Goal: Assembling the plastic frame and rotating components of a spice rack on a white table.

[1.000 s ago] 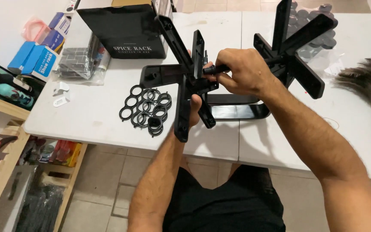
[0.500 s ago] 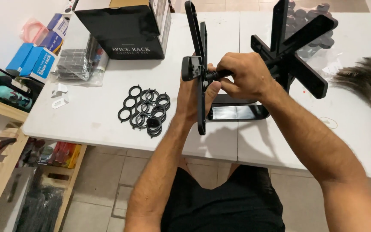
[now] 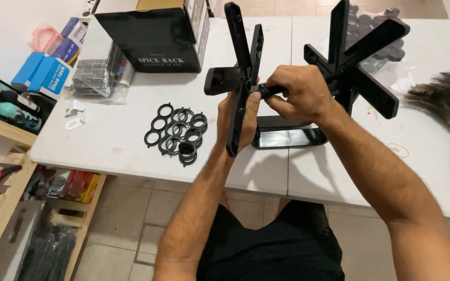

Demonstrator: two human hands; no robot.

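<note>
the person stood at the near edge of the white tabletop, holding a black plastic star-shaped piece up in the air over the middle of it, well clear of the surface. the left hand was clamped around the lower arm of that piece, fingers wrapped behind it and the thumb lying along its front. the right hand was closed tight on a short black rod that met the hub of the piece, the fingers curled over it so that most of the rod was hidden. just behind the right hand stood a second black star-shaped piece, upright, its arms fanning toward the far edge. under both hands a glossy black base lay flat near the seam between the two table halves. to the left of it a cluster of black plastic rings lay in a loose heap close to the near edge. a black cardboard box sat at the far left part of the tabletop, with a clear bag of dark parts beside it. a feather duster rested along the right edge, its wooden handle pointing toward the near side.
</note>
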